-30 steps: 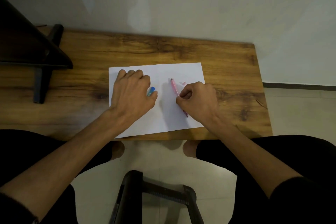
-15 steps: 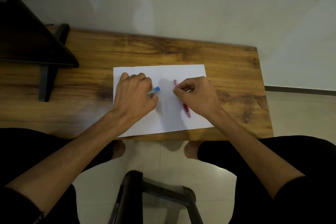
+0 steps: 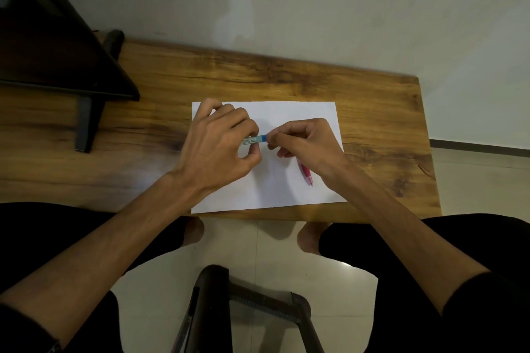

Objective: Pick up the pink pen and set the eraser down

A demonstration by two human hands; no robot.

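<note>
Blue pen (image 3: 256, 140) sits mid-frame above the white paper (image 3: 286, 112), held between both hands. Left hand (image 3: 219, 146) has its fingers (image 3: 243, 123) curled round the pen's barrel, thumb under it; printed label on the barrel shows just beside the knuckles. Right hand (image 3: 305, 142) pinches the blue end of the same pen with thumb and forefinger, other fingers curled in. Red pen (image 3: 306, 173) lies on the paper right of centre, partly hidden under the right wrist, tip toward the lower right. Paper lies flat on the wooden desk (image 3: 172, 94), near its front edge. Dark stand (image 3: 66, 46) occupies the upper left of the frame, its foot on the desk. Black chair frame (image 3: 218, 304) at bottom centre over pale floor tiles (image 3: 275, 252); dark-clad knees at both lower sides.
</note>
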